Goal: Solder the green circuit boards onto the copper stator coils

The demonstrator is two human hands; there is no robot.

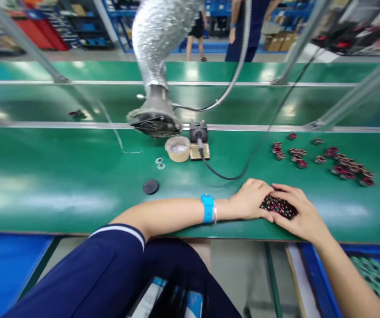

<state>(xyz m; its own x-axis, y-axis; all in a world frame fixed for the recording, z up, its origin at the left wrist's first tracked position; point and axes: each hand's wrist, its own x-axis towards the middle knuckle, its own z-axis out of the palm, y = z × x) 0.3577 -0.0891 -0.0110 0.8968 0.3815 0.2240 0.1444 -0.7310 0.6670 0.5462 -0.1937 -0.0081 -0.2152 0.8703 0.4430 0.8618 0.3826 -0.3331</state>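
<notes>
Careful: left hand and right hand have fingers pinching the component cluster between them. Uneven squeeze could scatter it.

The smooth green counter looks glossy. The crinkled silver exhaust duct at the far side shines like metal foil; the round black disc appears matt.

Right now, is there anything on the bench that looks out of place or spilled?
A thin pale strand trails loosely over the metal rail onto the bench. Beyond the rail, a small dark piece lies alone, far from the ring-shaped parts. No spill shows.
</notes>
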